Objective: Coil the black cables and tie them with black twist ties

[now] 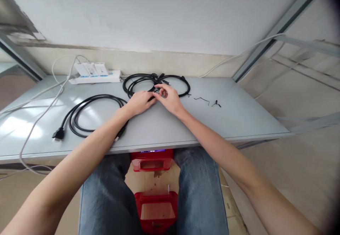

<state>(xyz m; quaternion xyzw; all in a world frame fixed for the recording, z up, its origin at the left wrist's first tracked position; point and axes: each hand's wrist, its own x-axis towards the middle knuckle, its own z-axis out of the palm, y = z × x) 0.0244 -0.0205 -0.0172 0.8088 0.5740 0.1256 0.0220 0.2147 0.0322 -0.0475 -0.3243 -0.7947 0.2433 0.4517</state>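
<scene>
Black cables (136, 75) lie coiled in overlapping loops near the back of the table. My left hand (140, 103) is closed on the front part of these loops, its fingertips around the black cable. Just right of it, my right hand (171, 99) has thumb and forefinger brought together at the same spot. Whatever thin dark thing is between those fingers is too small to name. A separate HDMI cable (99, 96) rests in a loose coil on the left, its plug (58, 133) pointing to the front. My left forearm covers part of that coil.
Thin black ties (202, 99) and a small bent black tie (216, 103) lie to the right. A white power strip (114, 76) with white adapters stands at the back left. White cords (39, 116) hang over the left side. Below the table is a red stool (156, 210).
</scene>
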